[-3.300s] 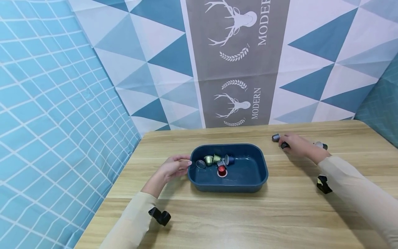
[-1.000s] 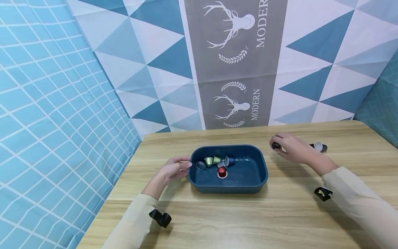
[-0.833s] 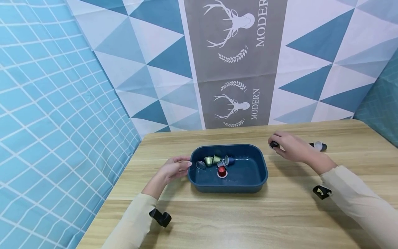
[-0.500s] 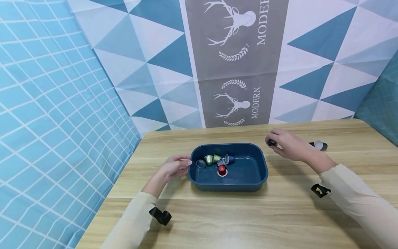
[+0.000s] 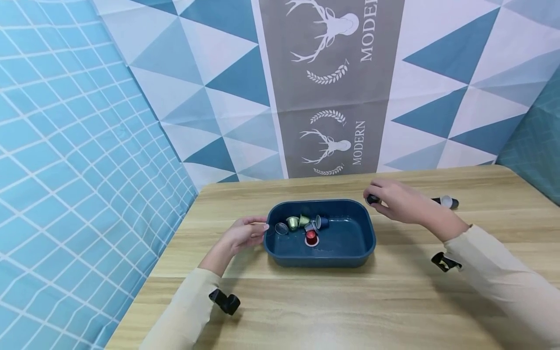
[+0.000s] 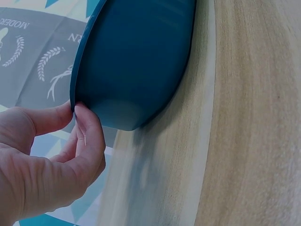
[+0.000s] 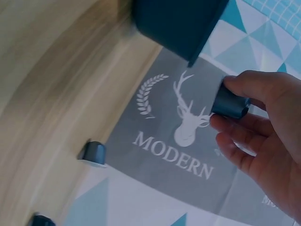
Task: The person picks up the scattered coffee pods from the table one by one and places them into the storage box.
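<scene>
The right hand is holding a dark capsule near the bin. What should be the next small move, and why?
Probably, the right hand should bring the dark capsule leftward over the bin and lower it: the capsule is near the bin's far right corner, other capsules lie inside, the right part of the floor is bare, and the left hand pinches the opposite end.

The tub [image 5: 319, 261] looks like glossy plastic, the held capsule [image 7: 229, 103] smooth and satiny, the table [image 5: 306, 311] grained wood, the sleeve [image 5: 185, 308] matt cloth.
</scene>
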`<control>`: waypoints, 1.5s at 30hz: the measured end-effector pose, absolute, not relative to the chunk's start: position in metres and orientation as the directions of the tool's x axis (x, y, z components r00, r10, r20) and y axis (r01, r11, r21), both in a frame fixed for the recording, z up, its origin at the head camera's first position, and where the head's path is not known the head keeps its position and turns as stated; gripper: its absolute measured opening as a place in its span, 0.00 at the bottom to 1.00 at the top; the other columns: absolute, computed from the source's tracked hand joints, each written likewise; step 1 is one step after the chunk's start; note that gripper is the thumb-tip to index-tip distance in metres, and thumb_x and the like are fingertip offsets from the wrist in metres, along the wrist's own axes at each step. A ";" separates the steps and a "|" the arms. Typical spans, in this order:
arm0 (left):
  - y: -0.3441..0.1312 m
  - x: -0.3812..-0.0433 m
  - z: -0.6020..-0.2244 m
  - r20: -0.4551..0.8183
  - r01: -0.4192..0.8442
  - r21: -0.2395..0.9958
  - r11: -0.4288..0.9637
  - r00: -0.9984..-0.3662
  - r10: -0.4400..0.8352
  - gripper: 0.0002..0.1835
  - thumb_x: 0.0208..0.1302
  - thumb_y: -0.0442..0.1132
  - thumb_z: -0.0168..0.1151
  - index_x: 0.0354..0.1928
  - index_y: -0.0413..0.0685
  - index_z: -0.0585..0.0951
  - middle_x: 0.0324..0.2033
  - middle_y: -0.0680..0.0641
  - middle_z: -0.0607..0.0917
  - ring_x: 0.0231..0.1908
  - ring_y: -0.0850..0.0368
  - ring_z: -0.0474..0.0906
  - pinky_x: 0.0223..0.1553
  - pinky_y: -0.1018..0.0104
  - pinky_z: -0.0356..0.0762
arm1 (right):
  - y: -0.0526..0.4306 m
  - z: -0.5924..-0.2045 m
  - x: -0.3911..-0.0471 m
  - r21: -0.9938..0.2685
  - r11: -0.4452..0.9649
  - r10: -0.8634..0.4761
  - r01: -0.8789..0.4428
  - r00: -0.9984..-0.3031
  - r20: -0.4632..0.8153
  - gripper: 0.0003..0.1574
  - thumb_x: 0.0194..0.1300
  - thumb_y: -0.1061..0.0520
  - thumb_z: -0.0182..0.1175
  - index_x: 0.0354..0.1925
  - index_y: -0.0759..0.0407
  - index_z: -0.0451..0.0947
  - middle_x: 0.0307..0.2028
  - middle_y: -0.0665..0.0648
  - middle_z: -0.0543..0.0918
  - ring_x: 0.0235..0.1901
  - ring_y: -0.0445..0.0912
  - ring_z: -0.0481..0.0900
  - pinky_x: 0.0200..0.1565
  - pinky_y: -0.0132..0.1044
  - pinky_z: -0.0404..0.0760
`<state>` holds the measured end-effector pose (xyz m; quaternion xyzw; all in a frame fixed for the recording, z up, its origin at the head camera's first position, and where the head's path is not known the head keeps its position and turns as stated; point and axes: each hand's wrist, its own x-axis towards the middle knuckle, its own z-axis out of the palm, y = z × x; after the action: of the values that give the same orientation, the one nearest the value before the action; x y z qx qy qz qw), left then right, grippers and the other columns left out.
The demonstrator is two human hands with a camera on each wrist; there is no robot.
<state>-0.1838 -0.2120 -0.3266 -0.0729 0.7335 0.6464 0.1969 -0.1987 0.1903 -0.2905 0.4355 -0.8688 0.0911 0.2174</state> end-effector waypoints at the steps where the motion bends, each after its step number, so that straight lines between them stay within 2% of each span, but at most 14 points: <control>1: -0.212 -0.185 -0.327 -0.383 -0.362 0.920 0.153 -0.911 0.149 0.24 0.69 0.33 0.58 0.65 0.36 0.69 0.34 0.55 0.82 0.33 0.67 0.79 0.35 0.77 0.79 | 0.189 -0.289 -0.199 0.029 0.593 -0.723 -0.805 -0.516 0.460 0.15 0.51 0.69 0.71 0.37 0.61 0.79 0.31 0.53 0.77 0.29 0.40 0.71 0.30 0.34 0.75; 4: -0.212 -0.188 -0.328 -0.382 -0.361 0.921 0.150 -0.912 0.150 0.24 0.68 0.33 0.58 0.65 0.36 0.69 0.34 0.55 0.82 0.34 0.66 0.80 0.36 0.76 0.80 | 0.186 -0.284 -0.199 0.020 0.563 -0.736 -0.826 -0.490 0.467 0.16 0.49 0.70 0.72 0.36 0.61 0.78 0.30 0.52 0.76 0.28 0.40 0.71 0.29 0.33 0.73; 6: -0.211 -0.189 -0.329 -0.380 -0.359 0.922 0.147 -0.912 0.154 0.24 0.68 0.33 0.58 0.65 0.35 0.69 0.34 0.55 0.83 0.34 0.66 0.80 0.36 0.76 0.80 | 0.184 -0.280 -0.198 0.001 0.558 -0.742 -0.830 -0.498 0.448 0.15 0.49 0.70 0.71 0.35 0.61 0.78 0.29 0.52 0.76 0.28 0.40 0.72 0.28 0.32 0.74; 13: -0.212 -0.192 -0.325 -0.382 -0.364 0.922 0.131 -0.911 0.158 0.25 0.69 0.33 0.57 0.66 0.35 0.67 0.33 0.55 0.82 0.33 0.67 0.79 0.36 0.77 0.80 | 0.169 -0.260 -0.194 -0.074 0.626 -0.737 -0.777 -0.620 0.268 0.09 0.57 0.67 0.68 0.36 0.60 0.80 0.32 0.53 0.79 0.29 0.40 0.74 0.32 0.33 0.78; 19: -0.213 -0.193 -0.321 -0.393 -0.371 0.917 0.147 -0.904 0.170 0.26 0.70 0.34 0.56 0.67 0.35 0.67 0.36 0.55 0.82 0.35 0.66 0.79 0.37 0.77 0.80 | 0.156 -0.249 -0.192 -0.085 0.647 -0.733 -0.758 -0.649 0.201 0.08 0.58 0.66 0.67 0.38 0.61 0.81 0.34 0.56 0.80 0.32 0.43 0.77 0.36 0.36 0.81; 33: -0.215 -0.196 -0.322 -0.403 -0.388 0.915 0.113 -0.892 0.204 0.25 0.70 0.31 0.55 0.67 0.34 0.66 0.31 0.56 0.82 0.32 0.68 0.80 0.35 0.77 0.80 | 0.121 -0.228 -0.193 -0.076 0.618 -0.779 -0.783 -0.622 0.077 0.08 0.61 0.64 0.65 0.41 0.62 0.81 0.36 0.57 0.81 0.34 0.46 0.78 0.42 0.40 0.83; 45: -0.217 -0.195 -0.328 -0.417 -0.400 0.908 0.123 -0.882 0.217 0.27 0.70 0.32 0.55 0.69 0.34 0.63 0.33 0.56 0.81 0.32 0.68 0.79 0.35 0.77 0.80 | 0.085 -0.231 -0.201 -0.111 0.586 -0.807 -0.803 -0.590 0.007 0.07 0.63 0.61 0.65 0.41 0.59 0.81 0.39 0.57 0.84 0.39 0.47 0.80 0.46 0.41 0.84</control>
<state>-0.1947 -0.2167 -0.3276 -0.0642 0.7119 0.6592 0.2337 -0.2007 0.0853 -0.2314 0.4522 -0.8902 0.0510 -0.0218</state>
